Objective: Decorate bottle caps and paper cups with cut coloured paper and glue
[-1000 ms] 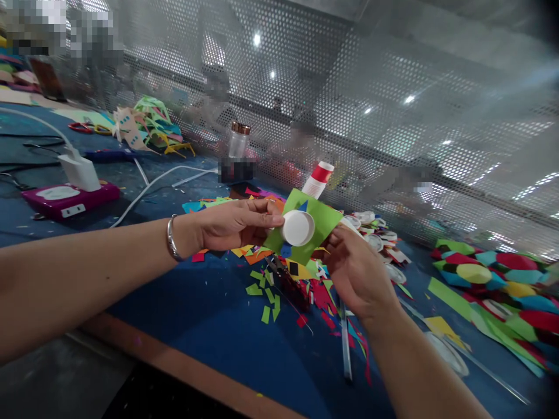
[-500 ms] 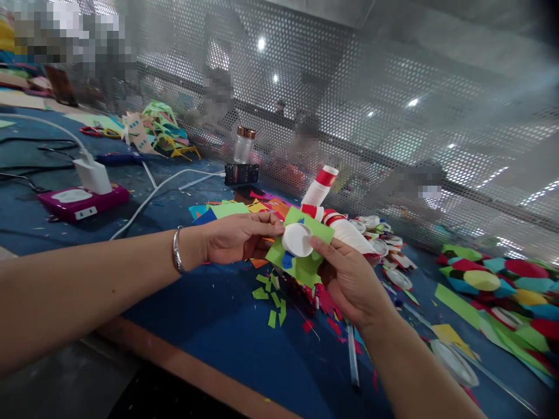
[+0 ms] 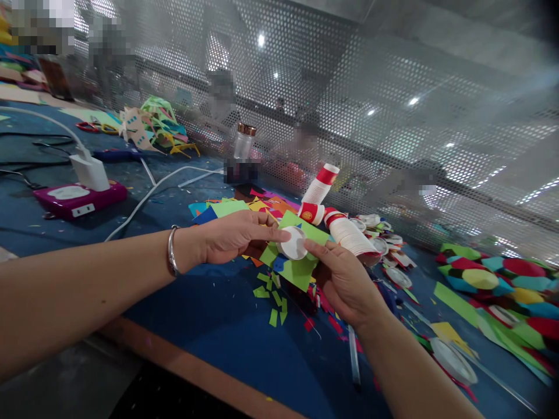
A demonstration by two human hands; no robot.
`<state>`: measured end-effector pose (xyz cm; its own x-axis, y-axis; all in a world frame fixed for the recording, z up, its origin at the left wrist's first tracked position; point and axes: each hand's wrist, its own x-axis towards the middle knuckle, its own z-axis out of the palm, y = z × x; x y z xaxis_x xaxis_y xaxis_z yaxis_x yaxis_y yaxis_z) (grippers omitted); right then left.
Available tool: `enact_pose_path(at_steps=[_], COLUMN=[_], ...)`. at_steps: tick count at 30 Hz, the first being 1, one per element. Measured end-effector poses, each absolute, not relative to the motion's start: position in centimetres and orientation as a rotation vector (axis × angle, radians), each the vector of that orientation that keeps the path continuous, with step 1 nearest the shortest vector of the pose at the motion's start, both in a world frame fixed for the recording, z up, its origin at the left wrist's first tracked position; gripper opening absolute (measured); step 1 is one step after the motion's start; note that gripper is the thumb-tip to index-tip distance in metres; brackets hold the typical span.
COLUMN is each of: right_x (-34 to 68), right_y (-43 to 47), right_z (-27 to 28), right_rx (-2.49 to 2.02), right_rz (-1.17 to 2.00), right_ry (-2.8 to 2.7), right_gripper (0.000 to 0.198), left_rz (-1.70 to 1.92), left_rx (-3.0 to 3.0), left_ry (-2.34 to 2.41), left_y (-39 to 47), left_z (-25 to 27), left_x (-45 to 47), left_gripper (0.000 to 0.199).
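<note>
Between both hands I hold a square of green paper [image 3: 308,273] with a white paper-cup bottom [image 3: 292,242] on its face, a round disc with a raised rim. Small blue shapes [image 3: 278,263] show on the green beside the disc. My left hand [image 3: 238,235] pinches the left side, its thumb on the disc's edge. From the right, my right hand [image 3: 343,276] grips the paper with its thumb near the disc's right edge. The fingers behind the paper are partly hidden. Small green paper scraps [image 3: 274,299] lie on the blue table below.
Stacks of red-and-white paper cups [image 3: 349,233] lie behind my hands, near coloured paper sheets [image 3: 229,208]. At left stand a purple power strip [image 3: 81,198] and white charger [image 3: 89,171]; a cable [image 3: 148,198] crosses the table. Layered coloured paper pieces [image 3: 502,279] are at right.
The green paper and white disc have shifted slightly left and tilted a little. My left thumb now reaches further over the disc. Both hands keep their hold.
</note>
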<state>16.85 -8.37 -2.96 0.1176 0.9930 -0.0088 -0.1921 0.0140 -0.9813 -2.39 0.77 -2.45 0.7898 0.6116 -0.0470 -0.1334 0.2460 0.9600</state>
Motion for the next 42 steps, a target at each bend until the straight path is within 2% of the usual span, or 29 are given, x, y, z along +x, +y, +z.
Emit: enact_pose_path(at_steps=[9,21,28,37,42], right_x=[16.6,16.7,18.4,20.9,22.5], right_y=[-8.5,-8.6,-8.7,-8.8,-11.0], right_z=[-3.3,-3.9,-2.9,-0.5,1.9], right_rx=[-1.126,-1.261,-1.41,-1.616,-1.827], right_rz=[1.336,1.297,1.077,0.741,0.47], right_ry=[-0.93,-1.082,-1.189,-1.427,-1.711], right_gripper=[0.037,0.031,0.031,0.03,0.029], left_rz=[0.477,0.279,0.097,-0.058,-0.09], left_rx=[1.38,1.42,1.601,1.968,2.068], left_ry=[0.569,0.585,0.663,0.75,0.743], left_y=[1.4,2.1,3.0,2.8,2.9], left_z=[-2.1,-1.2,-1.3,-1.9,-1.9], left_x=[-3.0,-3.9,-5.7,-7.2,-7.8], left_gripper=[0.032,0.03,0.029,0.017,0.026])
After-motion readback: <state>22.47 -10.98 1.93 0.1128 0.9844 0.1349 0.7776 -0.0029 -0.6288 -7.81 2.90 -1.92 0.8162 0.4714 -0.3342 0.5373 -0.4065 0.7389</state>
